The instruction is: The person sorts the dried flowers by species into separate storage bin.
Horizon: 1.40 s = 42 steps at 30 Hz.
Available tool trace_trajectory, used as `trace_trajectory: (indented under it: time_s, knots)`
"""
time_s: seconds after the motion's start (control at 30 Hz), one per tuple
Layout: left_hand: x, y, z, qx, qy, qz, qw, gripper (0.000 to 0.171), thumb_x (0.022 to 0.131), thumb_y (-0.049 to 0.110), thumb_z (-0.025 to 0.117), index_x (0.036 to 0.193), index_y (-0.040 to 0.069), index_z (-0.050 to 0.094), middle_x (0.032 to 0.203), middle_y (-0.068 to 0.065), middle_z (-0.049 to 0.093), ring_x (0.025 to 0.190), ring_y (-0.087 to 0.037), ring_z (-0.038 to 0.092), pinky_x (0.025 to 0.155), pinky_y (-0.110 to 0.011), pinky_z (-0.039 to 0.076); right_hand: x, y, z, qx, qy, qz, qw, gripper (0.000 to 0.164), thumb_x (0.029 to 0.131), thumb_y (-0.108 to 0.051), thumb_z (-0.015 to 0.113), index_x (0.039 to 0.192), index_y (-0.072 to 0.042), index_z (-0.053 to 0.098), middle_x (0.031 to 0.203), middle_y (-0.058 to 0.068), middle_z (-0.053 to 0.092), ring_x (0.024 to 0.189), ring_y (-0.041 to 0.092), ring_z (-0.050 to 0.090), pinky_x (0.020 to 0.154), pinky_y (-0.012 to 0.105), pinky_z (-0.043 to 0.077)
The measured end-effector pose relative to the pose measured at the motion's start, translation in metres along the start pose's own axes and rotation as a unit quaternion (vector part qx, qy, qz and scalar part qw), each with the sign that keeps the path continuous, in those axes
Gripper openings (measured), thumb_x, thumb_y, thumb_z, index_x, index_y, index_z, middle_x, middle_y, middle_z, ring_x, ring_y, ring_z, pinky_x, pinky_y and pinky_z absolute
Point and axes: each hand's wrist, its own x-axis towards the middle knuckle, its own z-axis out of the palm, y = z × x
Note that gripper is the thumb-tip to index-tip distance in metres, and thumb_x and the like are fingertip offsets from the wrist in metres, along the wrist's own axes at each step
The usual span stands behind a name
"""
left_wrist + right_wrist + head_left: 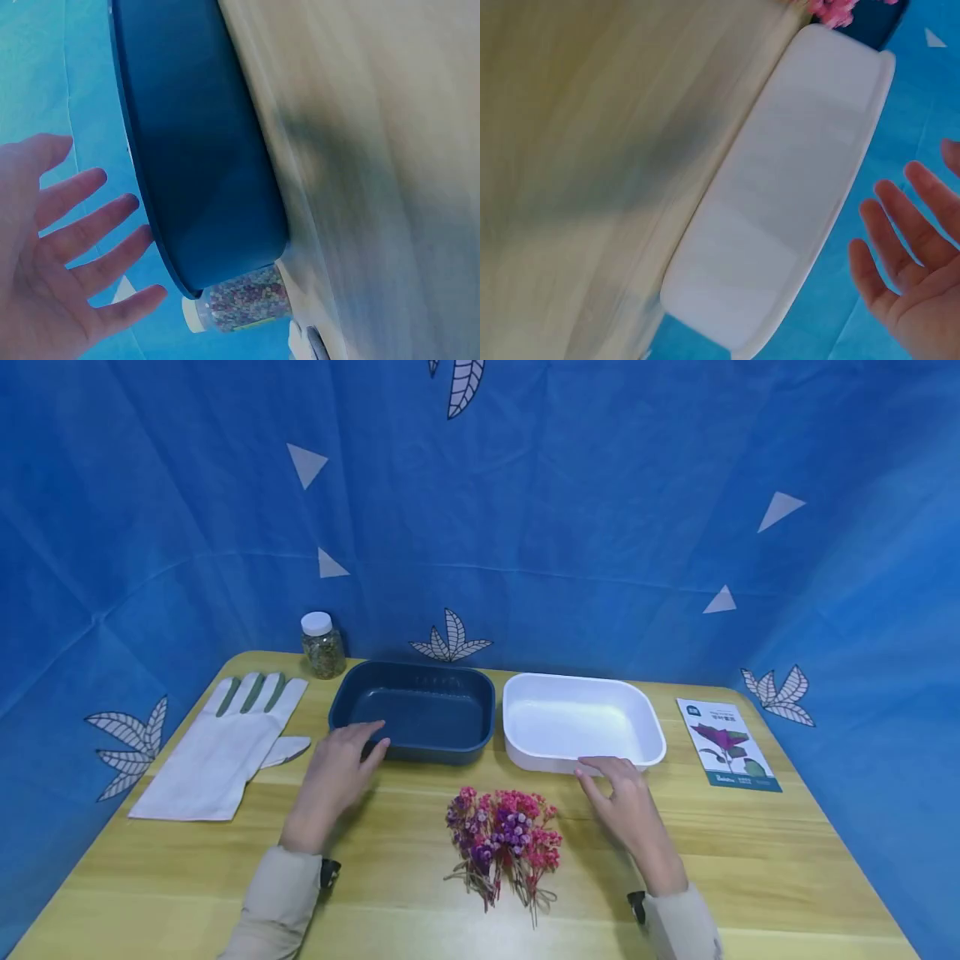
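Note:
In the head view my left hand (339, 777) hovers by the near left corner of a dark blue rectangular basin (416, 753). The left wrist view shows that hand (75, 262) with its fingers spread and nothing in them, beside the basin's rim. Over the near right edge of a white basin (551, 763) is my right hand (626, 806). Its fingers are extended and hold nothing in the right wrist view. Between and below the two basins lies a bunch of pink and purple small flowers (510, 835) with thin stems.
A pair of white work gloves (213, 752) with green stripes lies at the left. Behind them stands a clear jar (325, 656) with a white lid and small grains inside. A seed packet (727, 747) lies at the right. Blue cloth (525, 527) hangs around the wooden table (390, 893).

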Motion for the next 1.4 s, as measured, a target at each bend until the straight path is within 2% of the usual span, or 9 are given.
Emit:
trace_trajectory:
  time_s: [0.23, 0.37, 0.47, 0.57, 0.7, 0.9, 1.03, 1.23, 1.4]
  knots:
    - [0.007, -0.010, -0.008, -0.078, 0.038, -0.062, 0.9943, 0.038, 0.100, 0.025, 0.048, 0.127, 0.001, 0.058, 0.126, -0.025, 0.057, 0.116, -0.043, 0.052, 0.095, -0.055, 0.042, -0.013, -0.018, 0.000, 0.053, 0.015, 0.043, 0.998, 0.016, 0.083, -0.006, 0.070, 0.097, 0.001, 0.070, 0.090, 0.012, 0.071, 0.082, 0.025, 0.065, 0.075, 0.043, 0.054]
    - [0.009, -0.021, -0.012, -0.135, 0.098, -0.139, 0.9761, 0.035, 0.100, 0.020, 0.046, 0.123, -0.002, 0.060, 0.118, -0.024, 0.061, 0.103, -0.038, 0.059, 0.085, -0.050, 0.047, -0.023, -0.033, 0.000, 0.105, 0.002, 0.102, 0.989, 0.013, 0.085, -0.008, 0.069, 0.096, -0.001, 0.071, 0.086, 0.006, 0.071, 0.075, 0.015, 0.064, 0.069, 0.031, 0.055]
    - [0.008, -0.031, -0.013, -0.175, 0.132, -0.200, 0.9550, 0.034, 0.099, 0.018, 0.045, 0.121, -0.003, 0.062, 0.113, -0.022, 0.062, 0.093, -0.034, 0.060, 0.079, -0.044, 0.046, -0.031, -0.046, -0.001, 0.146, -0.016, 0.157, 0.977, 0.012, 0.086, -0.010, 0.068, 0.095, -0.002, 0.072, 0.085, 0.006, 0.071, 0.071, 0.010, 0.062, 0.067, 0.023, 0.053]
    - [0.005, -0.041, -0.013, -0.189, 0.148, -0.233, 0.9425, 0.033, 0.098, 0.015, 0.046, 0.120, -0.004, 0.062, 0.112, -0.022, 0.061, 0.091, -0.034, 0.058, 0.080, -0.043, 0.043, -0.039, -0.055, -0.003, 0.181, -0.036, 0.213, 0.959, 0.013, 0.087, -0.011, 0.068, 0.095, -0.002, 0.072, 0.084, 0.008, 0.071, 0.069, 0.008, 0.062, 0.066, 0.021, 0.052]
    - [0.003, -0.051, -0.010, -0.192, 0.164, -0.250, 0.9348, 0.032, 0.095, 0.014, 0.049, 0.118, -0.005, 0.063, 0.109, -0.024, 0.062, 0.095, -0.037, 0.057, 0.086, -0.046, 0.041, -0.047, -0.065, -0.005, 0.227, -0.047, 0.271, 0.934, 0.015, 0.086, -0.013, 0.069, 0.096, -0.002, 0.071, 0.084, 0.010, 0.070, 0.068, 0.013, 0.062, 0.063, 0.020, 0.050]
    - [0.000, -0.058, -0.007, -0.216, 0.112, -0.281, 0.9282, 0.039, 0.098, 0.020, 0.045, 0.123, -0.006, 0.059, 0.113, -0.025, 0.062, 0.103, -0.037, 0.058, 0.089, -0.047, 0.043, -0.061, -0.077, -0.003, 0.270, -0.076, 0.329, 0.902, 0.016, 0.086, -0.017, 0.069, 0.095, -0.004, 0.071, 0.081, 0.007, 0.067, 0.068, 0.014, 0.058, 0.058, 0.019, 0.045]
    - [0.001, -0.061, -0.003, -0.224, 0.106, -0.277, 0.9281, 0.040, 0.098, 0.022, 0.046, 0.123, -0.006, 0.059, 0.114, -0.025, 0.062, 0.103, -0.036, 0.058, 0.088, -0.046, 0.044, -0.069, -0.080, -0.002, 0.277, -0.082, 0.337, 0.896, 0.015, 0.086, -0.017, 0.069, 0.095, -0.005, 0.070, 0.081, 0.006, 0.067, 0.069, 0.012, 0.057, 0.060, 0.019, 0.046]
    - [0.003, -0.060, 0.001, -0.238, 0.109, -0.266, 0.9277, 0.040, 0.098, 0.023, 0.047, 0.120, -0.007, 0.060, 0.112, -0.026, 0.062, 0.100, -0.035, 0.059, 0.084, -0.042, 0.045, -0.076, -0.079, -0.002, 0.266, -0.078, 0.329, 0.903, 0.016, 0.086, -0.019, 0.070, 0.095, -0.005, 0.070, 0.081, 0.005, 0.066, 0.070, 0.011, 0.058, 0.063, 0.020, 0.048]
    - [0.004, -0.059, 0.004, -0.238, 0.116, -0.264, 0.9273, 0.040, 0.098, 0.025, 0.048, 0.117, -0.007, 0.063, 0.110, -0.025, 0.064, 0.101, -0.034, 0.059, 0.083, -0.039, 0.044, -0.080, -0.076, 0.001, 0.235, -0.101, 0.328, 0.909, 0.016, 0.085, -0.018, 0.071, 0.096, -0.006, 0.070, 0.080, 0.002, 0.066, 0.070, 0.007, 0.057, 0.065, 0.019, 0.049]
